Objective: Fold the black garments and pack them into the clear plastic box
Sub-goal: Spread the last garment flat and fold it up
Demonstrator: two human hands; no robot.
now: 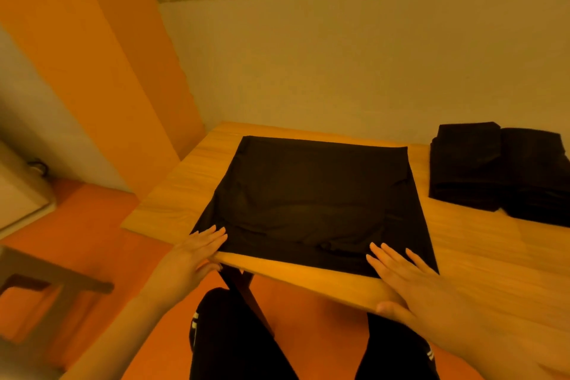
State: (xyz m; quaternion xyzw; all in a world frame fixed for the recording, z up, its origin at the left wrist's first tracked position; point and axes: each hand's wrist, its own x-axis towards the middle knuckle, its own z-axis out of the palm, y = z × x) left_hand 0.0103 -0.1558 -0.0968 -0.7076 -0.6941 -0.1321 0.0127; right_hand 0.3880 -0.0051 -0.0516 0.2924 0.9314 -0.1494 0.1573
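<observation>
Black garment (311, 200) lies flat on the wooden table (481, 259): smooth, matte, roughly square, faint creases near its near hem. My left hand (191, 256) rests fingers straight on its near-left corner; my right hand (410, 278) lies flat, fingers spread, on the near-right corner. Folded black stacks (499, 173) sit apart at the table's right. Bare wood grain rims the cloth on all sides.

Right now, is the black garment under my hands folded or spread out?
Spread flat: the black garment lies as one smooth sheet on the wooden table, both hands' fingers flat on its near edge.
</observation>
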